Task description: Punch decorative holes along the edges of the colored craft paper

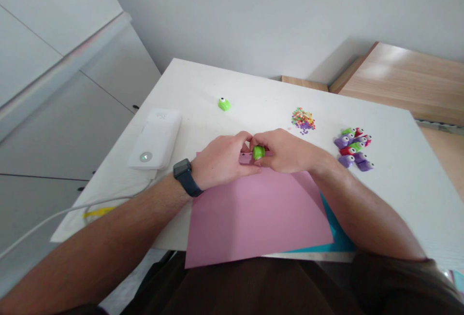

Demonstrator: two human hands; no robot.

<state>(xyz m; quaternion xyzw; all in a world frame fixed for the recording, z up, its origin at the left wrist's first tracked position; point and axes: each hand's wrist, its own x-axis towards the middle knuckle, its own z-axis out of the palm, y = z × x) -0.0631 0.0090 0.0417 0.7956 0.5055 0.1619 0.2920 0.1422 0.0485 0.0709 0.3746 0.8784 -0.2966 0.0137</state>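
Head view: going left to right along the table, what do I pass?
White device → lone green punch → left hand → green punch in the hands → right hand → confetti pile → cluster of punches.

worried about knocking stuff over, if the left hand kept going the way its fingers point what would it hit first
Probably the green punch the right hand holds; the left hand points right at it, nearly touching.

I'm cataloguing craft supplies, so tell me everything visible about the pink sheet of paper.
The pink paper sheet looks like thin, matte card, rectangular and flat. It lies on the white table, its near edge overhanging toward the person, covering most of a teal sheet. Its far edge sits under both hands: the left hand rests on it, and the right hand holds a small green punch at that edge.
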